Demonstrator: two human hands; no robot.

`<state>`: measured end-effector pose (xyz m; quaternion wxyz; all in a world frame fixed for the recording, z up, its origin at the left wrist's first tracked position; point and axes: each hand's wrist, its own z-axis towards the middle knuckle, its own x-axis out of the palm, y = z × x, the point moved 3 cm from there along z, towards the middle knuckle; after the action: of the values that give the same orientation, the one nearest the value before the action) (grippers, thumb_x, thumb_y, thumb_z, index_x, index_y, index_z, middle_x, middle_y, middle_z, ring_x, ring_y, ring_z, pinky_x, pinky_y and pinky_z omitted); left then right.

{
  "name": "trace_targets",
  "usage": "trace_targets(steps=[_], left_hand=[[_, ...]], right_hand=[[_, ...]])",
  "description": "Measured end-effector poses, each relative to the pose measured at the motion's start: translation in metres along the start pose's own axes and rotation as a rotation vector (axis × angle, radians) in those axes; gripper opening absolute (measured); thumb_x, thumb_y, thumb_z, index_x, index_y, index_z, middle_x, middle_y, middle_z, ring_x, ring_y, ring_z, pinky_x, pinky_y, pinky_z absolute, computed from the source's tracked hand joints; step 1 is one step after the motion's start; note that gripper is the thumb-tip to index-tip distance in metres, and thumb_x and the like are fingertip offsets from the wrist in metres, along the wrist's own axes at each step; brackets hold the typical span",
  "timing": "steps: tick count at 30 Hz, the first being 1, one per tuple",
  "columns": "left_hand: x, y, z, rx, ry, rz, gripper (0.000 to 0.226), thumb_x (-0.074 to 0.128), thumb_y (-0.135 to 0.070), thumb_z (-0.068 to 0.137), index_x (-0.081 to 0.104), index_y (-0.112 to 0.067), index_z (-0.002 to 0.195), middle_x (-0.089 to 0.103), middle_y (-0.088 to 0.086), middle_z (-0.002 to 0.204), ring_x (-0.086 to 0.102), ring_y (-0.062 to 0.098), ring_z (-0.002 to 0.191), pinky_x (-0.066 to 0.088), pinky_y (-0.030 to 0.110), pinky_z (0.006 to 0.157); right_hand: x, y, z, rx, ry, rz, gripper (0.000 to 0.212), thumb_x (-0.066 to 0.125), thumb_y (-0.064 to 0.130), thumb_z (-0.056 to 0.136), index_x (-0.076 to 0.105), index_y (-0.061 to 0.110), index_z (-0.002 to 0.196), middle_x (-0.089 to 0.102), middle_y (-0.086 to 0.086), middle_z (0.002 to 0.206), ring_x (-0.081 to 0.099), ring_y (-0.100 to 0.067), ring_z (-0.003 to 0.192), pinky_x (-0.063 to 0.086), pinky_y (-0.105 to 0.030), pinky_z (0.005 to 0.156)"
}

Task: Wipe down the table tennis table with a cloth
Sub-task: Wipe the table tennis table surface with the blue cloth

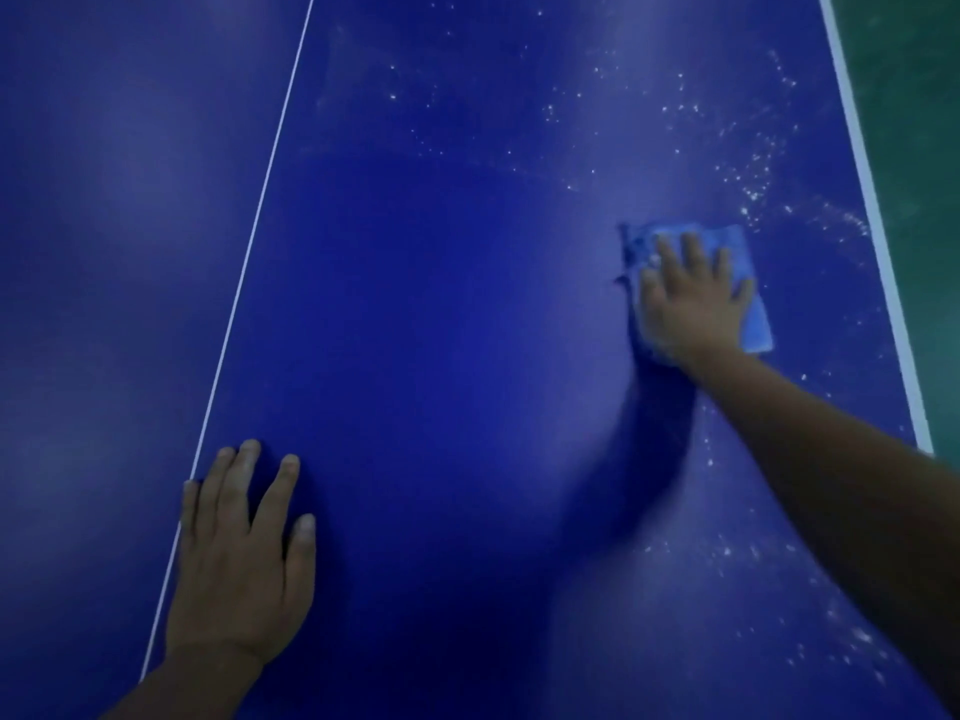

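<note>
The blue table tennis table (441, 304) fills the view, with a thin white centre line (260, 184) running up its left part. A folded light-blue cloth (748, 283) lies flat on the table's right side. My right hand (691, 298) presses down on the cloth with fingers spread. My left hand (244, 558) rests flat on the bare table near the centre line, fingers apart, holding nothing. White specks of dust (748, 168) are scattered beyond and to the right of the cloth, and more lie near my right forearm (727, 553).
The table's white right edge stripe (872, 215) runs down the right side. Beyond it is a green floor (919, 148). The table's left half looks smooth and dust-free.
</note>
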<state>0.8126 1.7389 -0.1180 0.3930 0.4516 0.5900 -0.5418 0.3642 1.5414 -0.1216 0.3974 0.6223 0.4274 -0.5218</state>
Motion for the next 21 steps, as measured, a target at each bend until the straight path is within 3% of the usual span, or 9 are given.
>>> trace_targets(steps=[2, 5, 7, 10, 13, 14, 16, 19, 21], left_hand=[[0.000, 0.000, -0.001, 0.000, -0.006, -0.007, 0.063, 0.030, -0.038, 0.094, 0.048, -0.002, 0.142, 0.029, 0.020, 0.156, 0.017, 0.035, 0.149, 0.003, 0.049, 0.124], [-0.001, 0.000, -0.002, 0.004, -0.017, -0.020, 0.062, 0.030, -0.037, 0.095, 0.047, -0.002, 0.143, 0.029, 0.020, 0.156, 0.017, 0.034, 0.150, 0.006, 0.053, 0.123], [-0.002, 0.000, -0.003, 0.010, -0.018, -0.016, 0.062, 0.029, -0.037, 0.095, 0.048, -0.001, 0.143, 0.030, 0.021, 0.156, 0.018, 0.036, 0.149, 0.010, 0.057, 0.121], [-0.002, 0.000, -0.003, 0.007, -0.017, -0.014, 0.063, 0.028, -0.037, 0.095, 0.048, 0.000, 0.143, 0.030, 0.023, 0.155, 0.019, 0.037, 0.148, 0.011, 0.058, 0.121], [-0.001, 0.002, -0.004, 0.022, -0.028, -0.001, 0.063, 0.028, -0.037, 0.096, 0.046, -0.001, 0.143, 0.029, 0.022, 0.156, 0.018, 0.037, 0.148, 0.011, 0.058, 0.120], [0.000, 0.003, -0.004, 0.024, -0.032, -0.006, 0.063, 0.027, -0.037, 0.096, 0.046, -0.002, 0.144, 0.028, 0.022, 0.156, 0.017, 0.036, 0.149, 0.011, 0.058, 0.121], [0.000, 0.003, -0.004, 0.035, -0.042, -0.013, 0.063, 0.026, -0.039, 0.097, 0.045, -0.003, 0.145, 0.027, 0.021, 0.157, 0.016, 0.035, 0.149, 0.009, 0.057, 0.121], [0.001, 0.003, -0.004, 0.035, -0.057, -0.011, 0.062, 0.026, -0.039, 0.097, 0.043, -0.005, 0.146, 0.026, 0.020, 0.158, 0.014, 0.033, 0.150, 0.005, 0.054, 0.122], [0.002, 0.003, -0.005, 0.036, -0.050, -0.006, 0.062, 0.026, -0.039, 0.097, 0.041, -0.007, 0.148, 0.025, 0.019, 0.159, 0.012, 0.032, 0.150, 0.003, 0.052, 0.123]], right_hand=[[-0.002, -0.013, 0.000, 0.072, 0.042, 0.063, 0.057, 0.022, 0.056, 0.101, 0.014, 0.041, 0.156, 0.005, 0.008, 0.167, 0.000, -0.030, 0.153, 0.002, -0.063, 0.118], [0.007, 0.021, -0.054, -0.073, -0.020, -0.006, 0.057, 0.025, 0.052, 0.102, 0.021, 0.036, 0.157, 0.013, 0.002, 0.166, 0.007, -0.034, 0.152, 0.008, -0.064, 0.117], [0.017, 0.053, -0.126, -0.307, -0.054, -0.055, 0.058, 0.025, 0.049, 0.100, 0.030, 0.030, 0.155, 0.024, -0.005, 0.163, 0.017, -0.040, 0.150, 0.015, -0.068, 0.113], [0.047, 0.072, -0.253, -0.828, -0.012, -0.044, 0.053, 0.032, 0.049, 0.102, 0.032, 0.036, 0.153, 0.025, -0.001, 0.163, 0.015, -0.039, 0.151, 0.014, -0.069, 0.113], [0.040, 0.044, -0.242, -1.149, 0.039, -0.142, 0.053, 0.039, 0.048, 0.101, 0.033, 0.037, 0.152, 0.031, -0.001, 0.161, 0.021, -0.039, 0.149, 0.013, -0.067, 0.115], [0.033, 0.036, -0.214, -1.077, 0.011, -0.186, 0.054, 0.039, 0.046, 0.099, 0.035, 0.034, 0.151, 0.038, -0.004, 0.157, 0.029, -0.042, 0.146, 0.019, -0.069, 0.112], [0.012, 0.013, -0.149, -0.654, -0.066, -0.137, 0.054, 0.036, 0.041, 0.098, 0.041, 0.024, 0.149, 0.046, -0.012, 0.151, 0.038, -0.046, 0.139, 0.029, -0.075, 0.103], [0.003, -0.021, -0.103, -0.017, -0.033, 0.050, 0.055, 0.027, 0.053, 0.102, 0.023, 0.038, 0.155, 0.015, 0.004, 0.166, 0.009, -0.031, 0.152, 0.009, -0.065, 0.117], [0.013, -0.008, -0.126, 0.077, -0.007, 0.087, 0.057, 0.025, 0.056, 0.102, 0.018, 0.040, 0.156, 0.007, 0.008, 0.167, 0.001, -0.029, 0.153, 0.002, -0.062, 0.118]])
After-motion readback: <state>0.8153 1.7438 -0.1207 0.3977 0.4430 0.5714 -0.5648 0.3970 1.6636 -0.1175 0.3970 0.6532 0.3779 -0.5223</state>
